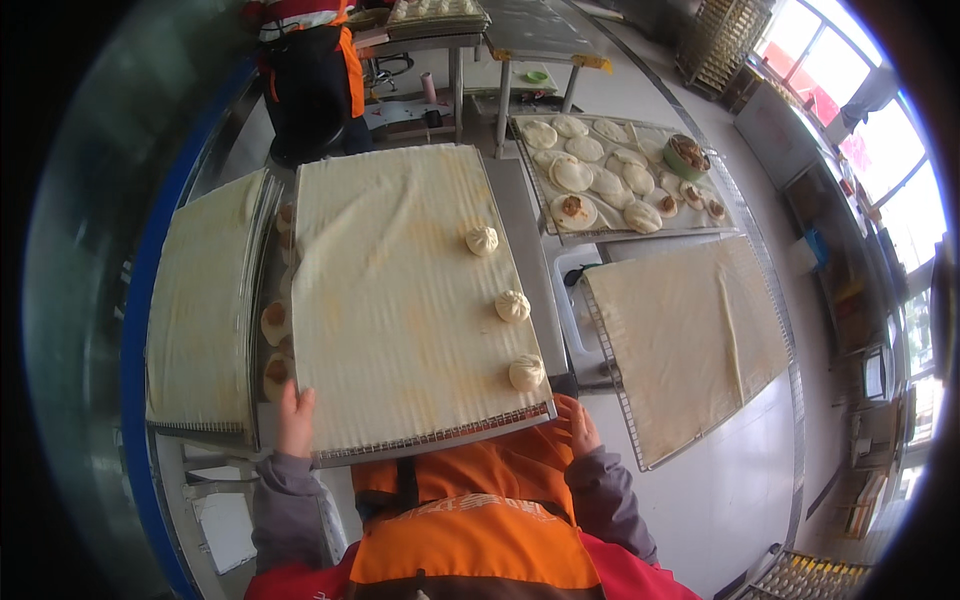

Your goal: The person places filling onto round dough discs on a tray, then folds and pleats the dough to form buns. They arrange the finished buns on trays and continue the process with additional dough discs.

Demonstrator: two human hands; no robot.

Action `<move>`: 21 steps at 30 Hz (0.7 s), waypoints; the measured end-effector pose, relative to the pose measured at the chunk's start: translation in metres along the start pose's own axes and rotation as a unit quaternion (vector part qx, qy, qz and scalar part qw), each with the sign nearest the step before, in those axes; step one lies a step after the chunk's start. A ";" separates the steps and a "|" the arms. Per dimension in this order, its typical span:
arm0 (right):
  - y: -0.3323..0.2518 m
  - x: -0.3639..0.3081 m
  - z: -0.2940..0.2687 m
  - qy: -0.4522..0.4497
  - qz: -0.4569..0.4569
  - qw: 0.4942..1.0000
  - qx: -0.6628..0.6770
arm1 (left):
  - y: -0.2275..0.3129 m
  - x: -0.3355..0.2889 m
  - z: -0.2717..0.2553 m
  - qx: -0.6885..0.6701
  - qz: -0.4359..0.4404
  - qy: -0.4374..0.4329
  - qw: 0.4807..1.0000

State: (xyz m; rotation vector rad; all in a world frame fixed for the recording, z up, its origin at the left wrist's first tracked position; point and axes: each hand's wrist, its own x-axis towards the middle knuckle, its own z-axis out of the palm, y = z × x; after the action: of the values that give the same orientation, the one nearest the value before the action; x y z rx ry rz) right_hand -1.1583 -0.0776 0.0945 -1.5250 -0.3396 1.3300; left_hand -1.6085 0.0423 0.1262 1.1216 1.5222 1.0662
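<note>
Spanning the middle, a cream-cloth-lined rectangular wire tray bears three round white pleated buns along its right. Loosely curled, the left hand touches its near-left edge; the right hand, half-bent, its near-right corner. Whether either grips, I cannot tell.

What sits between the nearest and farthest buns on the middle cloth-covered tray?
The head view shows one more pleated bun between the nearest bun and the farthest bun, with bare cloth separating all three.
</note>
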 end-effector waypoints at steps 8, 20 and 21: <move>0.007 0.078 0.007 -0.012 -0.072 0.988 -0.138 | -0.011 -0.015 0.031 0.071 0.073 0.100 0.990; 0.004 0.077 -0.054 0.022 -0.098 0.991 -0.083 | 0.008 -0.015 0.083 0.104 0.148 0.117 0.977; 0.002 0.080 -0.058 0.027 -0.102 0.989 -0.108 | 0.006 -0.014 0.084 0.108 0.114 0.101 0.982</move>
State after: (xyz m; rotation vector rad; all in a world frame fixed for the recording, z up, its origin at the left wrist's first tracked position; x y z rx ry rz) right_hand -1.0821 -0.0476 0.0393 -1.6536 -0.6056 1.1184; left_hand -1.5232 0.0394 0.1191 1.3998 1.7319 1.2213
